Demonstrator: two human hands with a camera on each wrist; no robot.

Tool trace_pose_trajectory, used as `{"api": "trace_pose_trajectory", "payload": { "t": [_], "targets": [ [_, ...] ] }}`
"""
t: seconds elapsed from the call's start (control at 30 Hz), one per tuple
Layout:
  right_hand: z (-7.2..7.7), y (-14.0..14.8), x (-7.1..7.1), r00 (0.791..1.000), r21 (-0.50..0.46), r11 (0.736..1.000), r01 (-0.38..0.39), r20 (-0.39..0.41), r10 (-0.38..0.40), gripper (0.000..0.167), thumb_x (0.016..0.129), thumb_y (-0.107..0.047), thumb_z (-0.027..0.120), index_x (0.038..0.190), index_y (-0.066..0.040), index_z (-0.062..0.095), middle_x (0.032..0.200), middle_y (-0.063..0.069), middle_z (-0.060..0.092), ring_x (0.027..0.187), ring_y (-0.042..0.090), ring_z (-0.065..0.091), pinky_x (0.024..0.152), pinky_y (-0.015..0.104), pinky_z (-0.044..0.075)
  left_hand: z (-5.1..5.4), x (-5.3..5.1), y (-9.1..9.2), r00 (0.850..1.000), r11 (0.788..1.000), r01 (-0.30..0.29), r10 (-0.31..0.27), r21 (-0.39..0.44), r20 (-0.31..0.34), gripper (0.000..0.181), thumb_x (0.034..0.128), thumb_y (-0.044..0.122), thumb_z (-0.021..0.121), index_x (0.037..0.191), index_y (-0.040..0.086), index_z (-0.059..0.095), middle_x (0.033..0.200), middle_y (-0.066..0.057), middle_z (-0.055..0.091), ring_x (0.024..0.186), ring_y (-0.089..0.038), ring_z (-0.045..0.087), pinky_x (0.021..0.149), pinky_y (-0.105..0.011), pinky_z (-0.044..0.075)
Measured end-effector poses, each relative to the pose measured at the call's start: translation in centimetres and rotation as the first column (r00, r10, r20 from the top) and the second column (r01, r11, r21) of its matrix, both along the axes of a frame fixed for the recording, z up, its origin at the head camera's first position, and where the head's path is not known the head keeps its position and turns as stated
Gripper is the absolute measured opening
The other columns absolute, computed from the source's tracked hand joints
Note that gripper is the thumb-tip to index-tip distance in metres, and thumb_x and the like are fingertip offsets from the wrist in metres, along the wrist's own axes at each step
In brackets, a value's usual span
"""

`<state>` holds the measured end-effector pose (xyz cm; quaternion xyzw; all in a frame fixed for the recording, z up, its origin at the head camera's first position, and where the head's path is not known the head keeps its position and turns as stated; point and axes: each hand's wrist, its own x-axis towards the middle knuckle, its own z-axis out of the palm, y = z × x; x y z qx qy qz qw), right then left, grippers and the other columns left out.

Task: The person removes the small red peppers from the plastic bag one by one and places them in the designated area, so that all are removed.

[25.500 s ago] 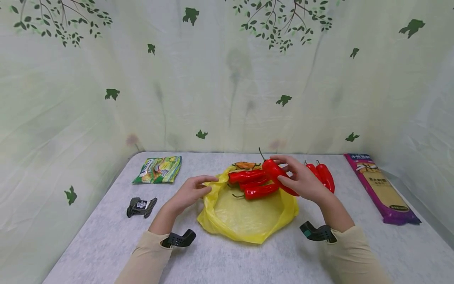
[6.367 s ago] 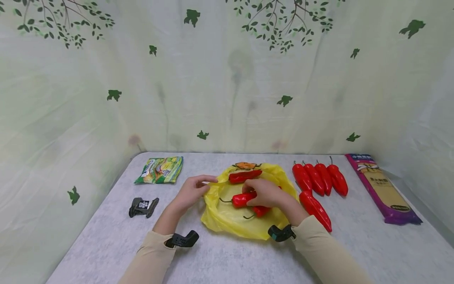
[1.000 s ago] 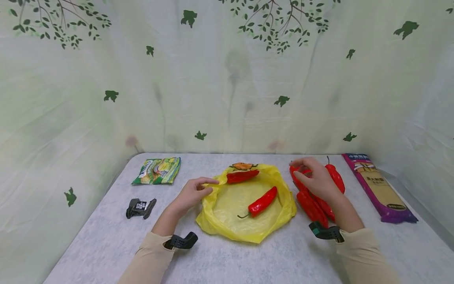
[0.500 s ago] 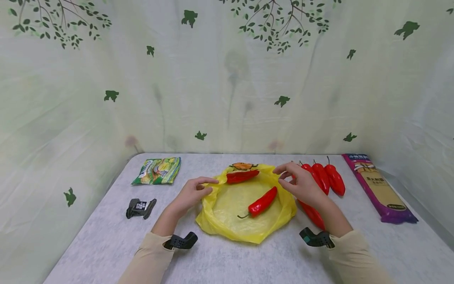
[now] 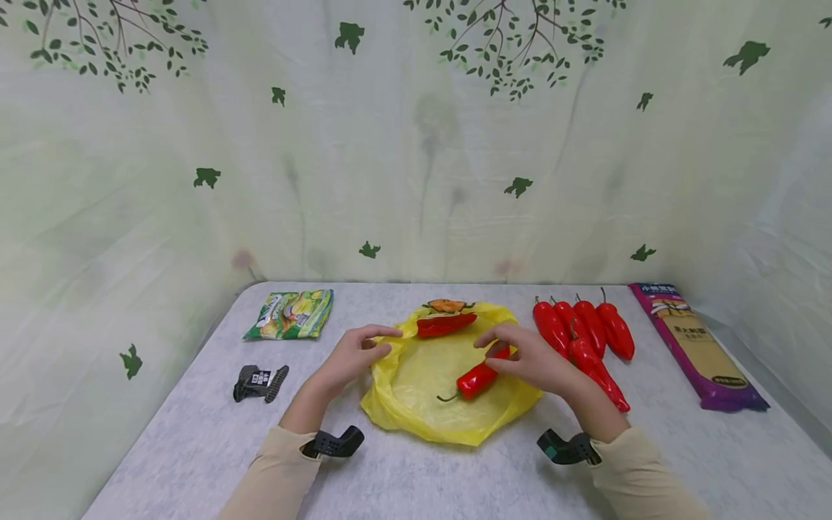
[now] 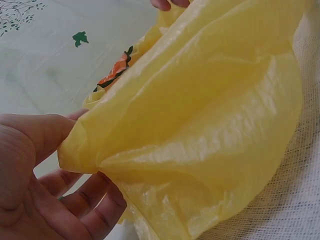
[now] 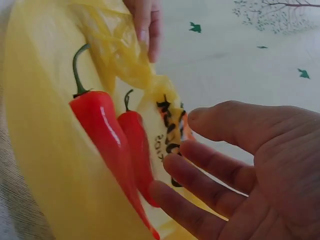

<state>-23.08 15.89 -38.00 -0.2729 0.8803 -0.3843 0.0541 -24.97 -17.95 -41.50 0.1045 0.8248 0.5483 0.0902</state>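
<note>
A yellow plastic bag [image 5: 425, 427] lies with its mouth spread on the table. My left hand [image 5: 354, 354] pinches its left rim between thumb and fingers, as the left wrist view shows at the bag's edge [image 6: 80, 155]. Two red chili peppers are inside: one near the middle right [image 5: 474, 380], one against the back [image 5: 445, 325]. Over the nearer pepper hovers my right hand [image 5: 529, 357], partly covering its tip in the head view. In the right wrist view the fingers [image 7: 200, 185] are spread, apart from both peppers [image 7: 107, 132].
Several red chili peppers [image 5: 588, 325] lie in a row right of the bag, with another [image 5: 596, 372] in front of them. A purple noodle pack [image 5: 698, 347] lies far right. At left are a green snack packet [image 5: 290, 315] and a small black packet [image 5: 260, 383].
Over the longer span, peppers have moved from the bag to the table at right. In the last second, my right hand has left those peppers and come left over the bag. My left hand stays.
</note>
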Motion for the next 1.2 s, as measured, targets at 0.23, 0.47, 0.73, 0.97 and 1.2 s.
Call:
{"api": "trace_pose_trajectory", "payload": {
  "t": [0.23, 0.47, 0.73, 0.97, 1.2],
  "targets": [
    [-1.1, -0.8, 0.0, 0.996, 0.060, 0.995, -0.085, -0.025, 0.086, 0.039, 0.089, -0.015, 0.074, 0.127, -0.013, 0.063, 0.126, 0.011, 0.066, 0.114, 0.031, 0.062, 0.093, 0.044, 0.056, -0.1, 0.0, 0.1, 1.000, 1.000, -0.016, 0.016, -0.002, 0.000, 0.027, 0.0990, 0.017, 0.061, 0.125, 0.020, 0.070, 0.142, -0.004, 0.058, 0.102, -0.018, 0.054, 0.083, -0.027, 0.046],
    [-1.8, -1.0, 0.0, 0.994, 0.156, 0.982, -0.110, -0.008, 0.113, 0.042, 0.089, -0.017, 0.075, 0.129, -0.013, 0.064, 0.128, 0.008, 0.065, 0.113, 0.025, 0.058, 0.097, 0.047, 0.053, 0.0, 0.0, 0.2, 1.000, 1.000, -0.016, 0.016, 0.000, 0.001, 0.027, 0.0991, 0.016, 0.061, 0.123, 0.020, 0.071, 0.140, -0.003, 0.060, 0.104, -0.019, 0.054, 0.085, -0.029, 0.047],
    [-2.1, -1.1, 0.0, 0.996, 0.222, 0.971, -0.083, 0.034, 0.077, 0.040, 0.087, -0.018, 0.076, 0.126, -0.019, 0.066, 0.126, 0.000, 0.065, 0.111, 0.017, 0.056, 0.095, 0.037, 0.051, -0.1, -0.1, 0.2, 1.000, 1.000, -0.007, 0.007, -0.003, 0.007, 0.028, 0.0990, 0.015, 0.061, 0.124, 0.020, 0.070, 0.138, -0.003, 0.060, 0.094, -0.019, 0.051, 0.080, -0.029, 0.045],
    [-2.5, -1.3, 0.0, 0.990, 0.263, 0.954, -0.143, 0.044, 0.137, 0.039, 0.086, -0.014, 0.077, 0.124, -0.021, 0.069, 0.127, -0.003, 0.065, 0.119, 0.020, 0.054, 0.102, 0.046, 0.048, 0.0, 0.0, 0.2, 1.000, 1.000, -0.011, 0.011, -0.005, 0.005, 0.027, 0.0988, 0.015, 0.061, 0.124, 0.020, 0.070, 0.136, -0.003, 0.062, 0.092, -0.019, 0.050, 0.079, -0.030, 0.044],
    [-2.4, -1.5, 0.1, 0.988, 0.309, 0.939, -0.152, 0.009, 0.156, 0.038, 0.085, -0.015, 0.078, 0.122, -0.022, 0.070, 0.124, -0.004, 0.066, 0.118, 0.020, 0.054, 0.102, 0.046, 0.048, -0.1, -0.1, 0.3, 1.000, 1.000, -0.010, 0.010, -0.010, 0.008, 0.027, 0.0988, 0.015, 0.061, 0.124, 0.020, 0.070, 0.137, -0.003, 0.061, 0.097, -0.020, 0.051, 0.082, -0.030, 0.045]
  ]
}}
